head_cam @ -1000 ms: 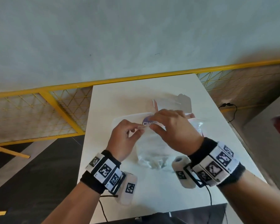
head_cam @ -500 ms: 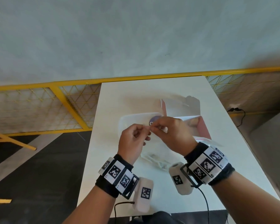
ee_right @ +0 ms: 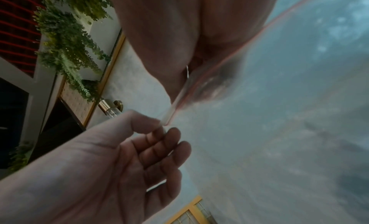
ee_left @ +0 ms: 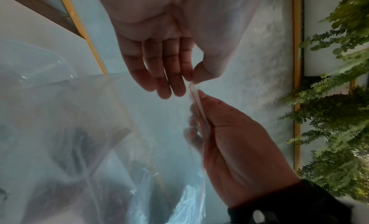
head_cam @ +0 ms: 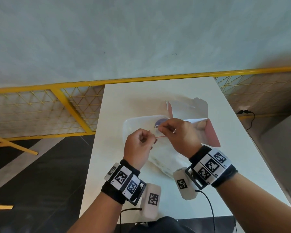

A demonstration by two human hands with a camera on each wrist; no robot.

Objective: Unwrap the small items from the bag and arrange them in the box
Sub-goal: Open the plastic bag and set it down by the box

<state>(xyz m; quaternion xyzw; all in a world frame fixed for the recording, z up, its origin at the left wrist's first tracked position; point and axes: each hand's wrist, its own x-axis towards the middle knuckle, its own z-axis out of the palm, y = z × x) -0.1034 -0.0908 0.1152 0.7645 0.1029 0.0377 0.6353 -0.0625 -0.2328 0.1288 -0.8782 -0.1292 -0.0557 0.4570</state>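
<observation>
I hold a clear zip bag (head_cam: 165,157) with a red seal line above the white table. My left hand (head_cam: 153,140) pinches the bag's top strip at one end. My right hand (head_cam: 160,130) pinches it a little farther along. In the left wrist view the left hand (ee_left: 196,101) has thumb and fingers on the strip (ee_left: 199,107), and the right hand (ee_left: 192,80) grips its tip. The right wrist view shows the right hand (ee_right: 163,124) nipping the strip under the left hand (ee_right: 191,72). Pale contents sag in the bag's bottom. The open pink box (head_cam: 212,135) lies behind.
A clear plastic container (head_cam: 133,123) with a round purple label lies on the table (head_cam: 158,91) behind my hands. A yellow mesh railing (head_cam: 74,106) runs along the far and left side. A black cable (head_cam: 249,118) hangs off to the right.
The hands have lifted from the table and drawn slightly apart, and the bag's red seal line now shows between them. The head view has shifted, so the table sits more to the right.
</observation>
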